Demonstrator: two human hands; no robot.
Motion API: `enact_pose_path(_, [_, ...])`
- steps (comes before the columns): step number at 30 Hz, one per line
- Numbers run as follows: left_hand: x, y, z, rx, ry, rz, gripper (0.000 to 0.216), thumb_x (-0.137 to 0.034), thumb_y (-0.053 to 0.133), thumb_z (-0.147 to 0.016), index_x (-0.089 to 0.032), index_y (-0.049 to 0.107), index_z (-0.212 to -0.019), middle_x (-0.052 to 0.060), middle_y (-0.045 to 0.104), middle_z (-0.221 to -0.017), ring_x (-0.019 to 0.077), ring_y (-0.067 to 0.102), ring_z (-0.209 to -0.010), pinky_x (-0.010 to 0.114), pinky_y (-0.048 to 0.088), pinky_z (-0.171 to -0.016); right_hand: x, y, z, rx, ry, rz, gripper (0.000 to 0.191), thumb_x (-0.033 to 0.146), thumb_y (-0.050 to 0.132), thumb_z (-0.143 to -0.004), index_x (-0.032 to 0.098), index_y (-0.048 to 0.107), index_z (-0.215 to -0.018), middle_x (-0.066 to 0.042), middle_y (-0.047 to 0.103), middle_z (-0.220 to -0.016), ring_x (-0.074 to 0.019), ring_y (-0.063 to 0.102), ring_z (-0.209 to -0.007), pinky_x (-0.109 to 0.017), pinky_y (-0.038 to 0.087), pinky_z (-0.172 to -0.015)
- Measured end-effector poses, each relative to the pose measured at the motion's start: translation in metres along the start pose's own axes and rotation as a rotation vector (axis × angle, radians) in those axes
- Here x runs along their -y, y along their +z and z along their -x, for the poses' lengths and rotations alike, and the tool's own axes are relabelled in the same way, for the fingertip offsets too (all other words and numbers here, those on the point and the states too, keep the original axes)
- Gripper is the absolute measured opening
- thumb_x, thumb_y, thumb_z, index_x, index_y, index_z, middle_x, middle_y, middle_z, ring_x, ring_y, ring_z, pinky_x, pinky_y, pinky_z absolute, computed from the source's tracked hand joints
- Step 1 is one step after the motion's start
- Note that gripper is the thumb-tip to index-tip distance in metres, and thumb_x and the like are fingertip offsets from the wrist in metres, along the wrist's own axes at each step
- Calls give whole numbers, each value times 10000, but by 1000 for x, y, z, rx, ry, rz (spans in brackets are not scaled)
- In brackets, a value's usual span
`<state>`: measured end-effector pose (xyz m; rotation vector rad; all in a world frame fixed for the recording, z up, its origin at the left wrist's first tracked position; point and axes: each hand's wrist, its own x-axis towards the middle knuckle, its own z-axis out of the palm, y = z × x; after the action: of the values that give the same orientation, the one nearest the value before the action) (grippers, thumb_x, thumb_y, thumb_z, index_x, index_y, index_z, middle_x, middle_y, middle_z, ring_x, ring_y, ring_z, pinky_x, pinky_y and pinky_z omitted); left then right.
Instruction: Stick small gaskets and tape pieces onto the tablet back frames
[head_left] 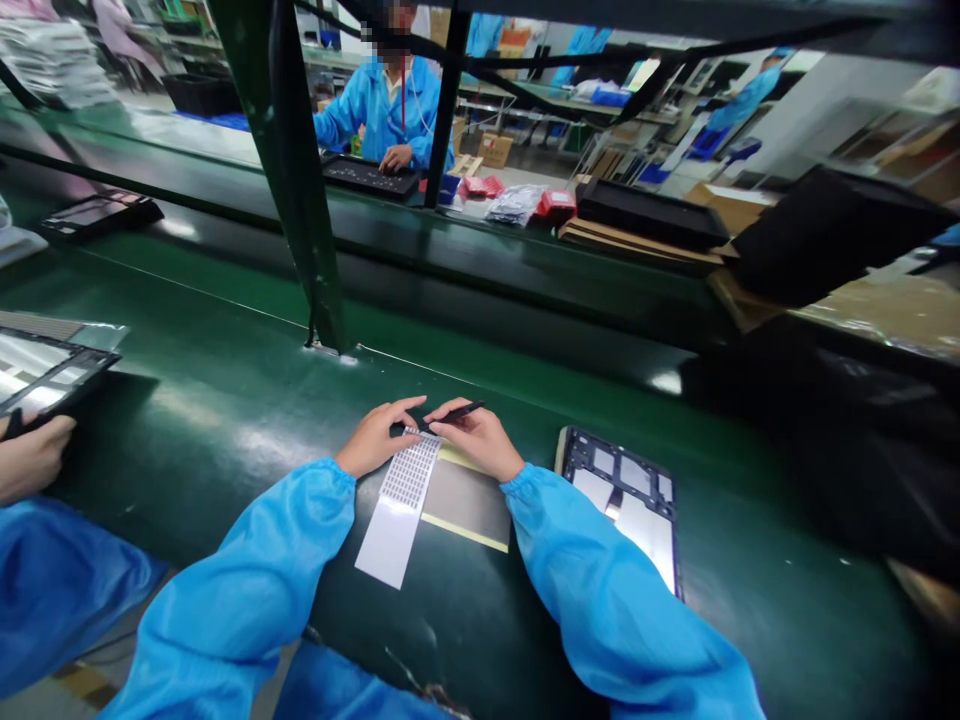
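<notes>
In the head view, a white sheet of small dark-marked stickers [411, 472] lies on the green bench, its lower part blank. My left hand [377, 438] grips the sheet's upper end between thumb and fingers. A slim black pen-like tool [459, 412] is held in my right hand [480, 436], with its tip at the sheet's top edge. Partly beneath the sheet and right forearm lies a grey-brown film sheet [466, 503] with yellow edges. To the right of my right sleeve rests a tablet-like device frame [626, 490], black and silver, partly covered by the sleeve.
A co-worker's hand [34, 455] at the left holds another device frame [49, 365]. A green upright post [296, 180] rises behind my hands. Across the bench, a person in blue [379, 110] works over a black tray [367, 176]. Dark bins [832, 235] stand at the right.
</notes>
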<state>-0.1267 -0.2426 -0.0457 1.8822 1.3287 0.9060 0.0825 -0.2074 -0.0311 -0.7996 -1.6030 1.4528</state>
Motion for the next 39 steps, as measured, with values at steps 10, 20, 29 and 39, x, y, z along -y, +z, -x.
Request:
enact_pose_path(10, [-1,-17,2,-23,10,-29,555,-303,655,-857,-268,515,-1393,28,709,-1111,214,645,-1079,406,510,-965,89,-14,70,-155,-195,40,105,252,810,-812,219,710,-817,-41,778,-867,-197,758,-845,-337,623,-770])
enact_pose_path(20, [-122,85,45,106,563,-127,132,-264,615,-949,-238,649,-1074,48,693,-1093,212,654,-1028,369,536,-896,59,-40,279,-997,-59,291,120,213,813,-780,243,697,-784,-37,788,-793,-230,773,-750,-359,648,-667])
enact_pose_path(29, [-128,163,51,283,712,-181,60,-216,589,-951,-194,635,-985,74,668,-1016,220,631,-953,361,545,-814,35,-13,285,-1080,-166,384,146,102,734,-823,239,687,-814,-39,782,-815,-211,767,-768,-371,650,-726])
enact_pose_path(39, [-124,159,50,282,733,-145,110,-212,580,-961,-208,638,-1054,73,671,-1039,215,637,-980,376,553,-853,34,-10,287,-990,-209,607,166,92,724,-821,253,694,-851,-52,799,-837,-233,778,-745,-382,655,-664])
